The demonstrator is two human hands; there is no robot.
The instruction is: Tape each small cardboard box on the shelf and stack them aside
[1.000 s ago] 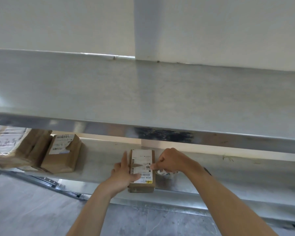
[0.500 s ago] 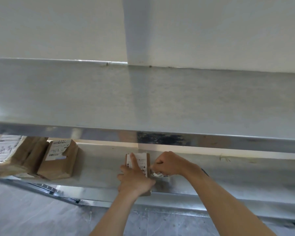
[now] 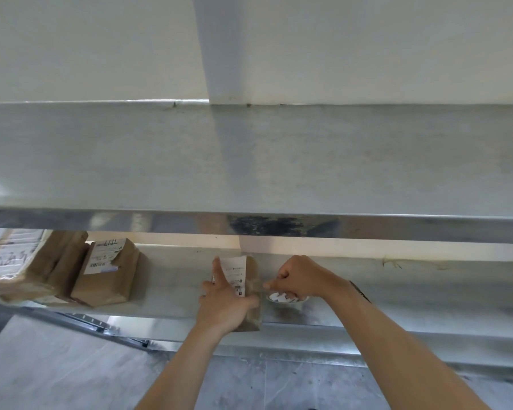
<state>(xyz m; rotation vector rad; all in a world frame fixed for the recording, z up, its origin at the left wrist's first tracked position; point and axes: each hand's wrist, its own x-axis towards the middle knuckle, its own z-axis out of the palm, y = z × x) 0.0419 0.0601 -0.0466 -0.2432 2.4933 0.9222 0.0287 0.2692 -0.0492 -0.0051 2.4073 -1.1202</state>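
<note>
Pressing my left hand (image 3: 224,303) flat on the small cardboard box (image 3: 251,279) at the lower shelf's (image 3: 397,291) front edge, long axis running away from me, my right hand (image 3: 296,276) pinches tape just right of it, roll (image 3: 286,298) underneath.

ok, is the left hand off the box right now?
No, the left hand lies flat on the small box on the shelf, fingers straight across its label.

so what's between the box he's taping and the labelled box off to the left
Head view: only bare metal shelf lies between the small box under the left hand and the labelled box.
</note>
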